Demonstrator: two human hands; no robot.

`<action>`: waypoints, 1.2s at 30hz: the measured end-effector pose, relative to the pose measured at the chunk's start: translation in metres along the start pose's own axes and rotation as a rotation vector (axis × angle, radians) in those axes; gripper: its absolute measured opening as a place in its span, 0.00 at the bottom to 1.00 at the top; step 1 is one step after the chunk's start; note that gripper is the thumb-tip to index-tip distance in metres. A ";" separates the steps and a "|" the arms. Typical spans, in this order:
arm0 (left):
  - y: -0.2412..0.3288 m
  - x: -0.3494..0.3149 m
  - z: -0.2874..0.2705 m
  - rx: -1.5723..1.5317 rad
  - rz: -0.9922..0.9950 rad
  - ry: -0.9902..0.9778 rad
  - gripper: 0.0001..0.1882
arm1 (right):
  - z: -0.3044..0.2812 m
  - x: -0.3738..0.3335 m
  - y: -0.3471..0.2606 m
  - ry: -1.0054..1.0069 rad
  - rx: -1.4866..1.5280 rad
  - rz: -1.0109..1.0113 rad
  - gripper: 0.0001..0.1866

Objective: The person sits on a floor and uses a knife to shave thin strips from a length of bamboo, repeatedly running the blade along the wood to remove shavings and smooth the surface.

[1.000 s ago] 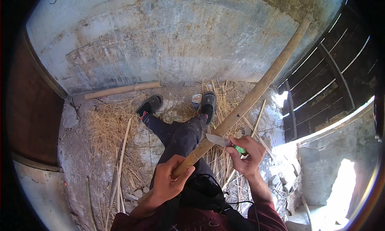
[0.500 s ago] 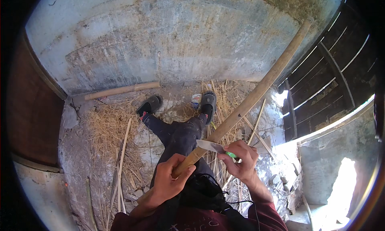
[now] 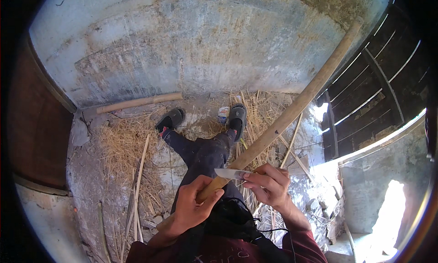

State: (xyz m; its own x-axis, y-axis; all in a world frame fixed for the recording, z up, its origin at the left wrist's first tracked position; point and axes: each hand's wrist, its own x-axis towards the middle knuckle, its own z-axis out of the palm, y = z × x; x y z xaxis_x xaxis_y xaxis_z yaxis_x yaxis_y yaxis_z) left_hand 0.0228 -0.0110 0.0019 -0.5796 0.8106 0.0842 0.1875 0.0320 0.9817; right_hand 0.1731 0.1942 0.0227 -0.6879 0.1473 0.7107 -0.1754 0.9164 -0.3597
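Note:
A long bamboo pole (image 3: 292, 112) slants from my lap up to the far right, its upper end near the wall. My left hand (image 3: 194, 206) is closed around its lower end, thumb and fingers on either side. In my right hand (image 3: 269, 185) is a knife (image 3: 230, 173), gripped with the fingers curled over its handle, which is hidden. The blade points left and lies across the pole, a little above my left hand. Whether its edge bites into the surface, I cannot tell.
Pale shavings (image 3: 130, 142) cover the floor to the left of my legs, with long thin strips (image 3: 139, 190) nearby. A shorter bamboo length (image 3: 139, 103) lies along the base of the wall (image 3: 196, 44). Dark slatted boards (image 3: 378, 89) stand at the right.
The knife has moved down and left along the pole, closer to my left hand. Its green handle no longer shows. The pole has shifted slightly to the right.

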 end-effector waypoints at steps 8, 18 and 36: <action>0.004 0.002 0.002 -0.006 0.036 -0.013 0.13 | 0.004 -0.005 -0.001 -0.029 0.038 -0.035 0.21; 0.001 0.004 0.000 -0.009 0.017 -0.029 0.13 | 0.002 -0.002 -0.007 -0.124 0.002 0.010 0.21; 0.006 0.007 -0.004 -0.108 -0.129 -0.085 0.12 | -0.014 0.005 -0.011 0.059 -0.219 -0.150 0.18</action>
State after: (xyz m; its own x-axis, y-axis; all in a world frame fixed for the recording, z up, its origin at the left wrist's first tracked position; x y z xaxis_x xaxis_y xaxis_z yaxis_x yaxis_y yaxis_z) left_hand 0.0165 -0.0076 0.0092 -0.5234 0.8504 -0.0536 0.0275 0.0797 0.9964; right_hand 0.1809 0.1901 0.0386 -0.6223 0.0199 0.7825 -0.1106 0.9874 -0.1130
